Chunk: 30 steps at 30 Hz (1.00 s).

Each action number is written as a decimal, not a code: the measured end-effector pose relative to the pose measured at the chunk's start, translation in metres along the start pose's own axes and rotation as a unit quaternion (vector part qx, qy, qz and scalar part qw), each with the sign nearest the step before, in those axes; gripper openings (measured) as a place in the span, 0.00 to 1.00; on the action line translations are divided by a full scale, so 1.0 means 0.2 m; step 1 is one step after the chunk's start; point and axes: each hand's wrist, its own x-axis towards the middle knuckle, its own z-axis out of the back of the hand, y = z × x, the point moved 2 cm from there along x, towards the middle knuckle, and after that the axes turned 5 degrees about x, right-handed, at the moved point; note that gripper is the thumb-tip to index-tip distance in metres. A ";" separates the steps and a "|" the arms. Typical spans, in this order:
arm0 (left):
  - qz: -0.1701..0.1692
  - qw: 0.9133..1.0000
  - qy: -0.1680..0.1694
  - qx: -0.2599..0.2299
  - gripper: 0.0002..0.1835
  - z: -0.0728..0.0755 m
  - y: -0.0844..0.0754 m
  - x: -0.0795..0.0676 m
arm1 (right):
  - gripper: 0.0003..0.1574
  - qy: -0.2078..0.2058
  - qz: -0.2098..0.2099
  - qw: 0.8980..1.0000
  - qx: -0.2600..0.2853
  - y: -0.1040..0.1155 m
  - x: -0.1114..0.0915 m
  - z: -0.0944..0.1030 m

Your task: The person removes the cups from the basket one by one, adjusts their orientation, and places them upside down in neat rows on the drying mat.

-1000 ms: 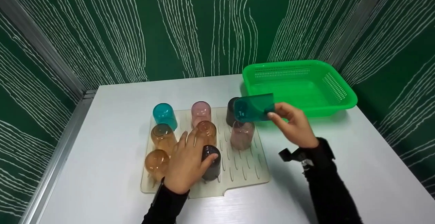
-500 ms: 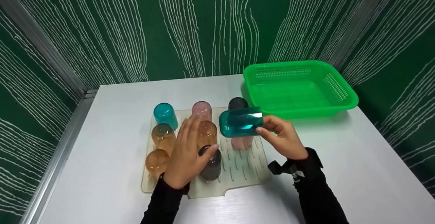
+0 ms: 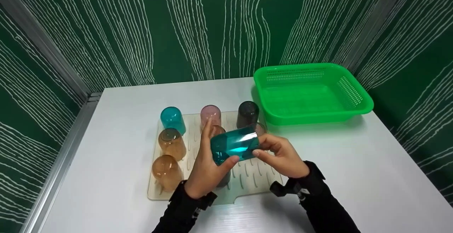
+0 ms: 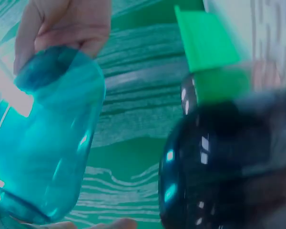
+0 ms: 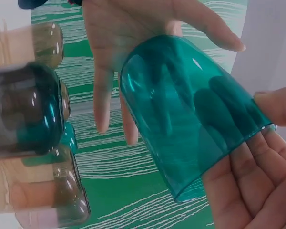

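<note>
A clear teal cup [image 3: 235, 144] lies tilted in the air above the drying mat [image 3: 249, 187]. My right hand [image 3: 285, 157] pinches its open rim between thumb and fingers. At the rounded base is my left hand [image 3: 205, 173], its fingers straight and thumb spread in the right wrist view; whether it touches the cup I cannot tell. Upside-down cups stand on the mat: blue [image 3: 172, 120], pink [image 3: 211, 113], black [image 3: 248, 112] and two amber ones, the nearer amber cup [image 3: 167, 173] at front left. A front black cup [image 4: 219, 162] is mostly hidden in the head view.
A green plastic basket [image 3: 313, 117] stands at the back right of the white table [image 3: 116, 148], close behind the mat. An orange-brown cup [image 3: 217, 130] and another pinkish cup [image 3: 261, 128] are partly covered by the hands and teal cup. Green patterned walls [image 3: 244, 31] surround the table.
My right hand has brought the teal cup left and down, towards the front of the mat. My left hand has turned from above the cups to beside the teal cup's base.
</note>
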 end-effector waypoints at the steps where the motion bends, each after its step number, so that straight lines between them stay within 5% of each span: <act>1: 0.005 1.000 0.000 -0.010 0.64 -0.01 0.00 0.00 | 0.05 0.000 0.000 1.000 0.005 0.00 0.00 0.00; 10: -0.004 0.999 -0.023 -0.040 0.38 -0.04 -0.01 0.00 | 0.09 0.010 -0.013 0.998 0.053 -0.01 0.00 0.01; 17: -0.010 1.000 -0.013 -0.026 0.35 -0.05 -0.02 -0.01 | 0.05 0.008 -0.026 1.000 0.012 -0.01 -0.02 0.06; 24: -0.029 0.999 -0.016 0.031 0.34 -0.04 -0.04 -0.03 | 0.05 -0.016 -0.041 0.999 -0.032 0.00 -0.03 0.16; 30: -0.047 0.992 0.000 0.116 0.35 -0.06 -0.06 -0.03 | 0.06 -0.085 -0.062 0.990 -0.095 0.02 -0.04 0.27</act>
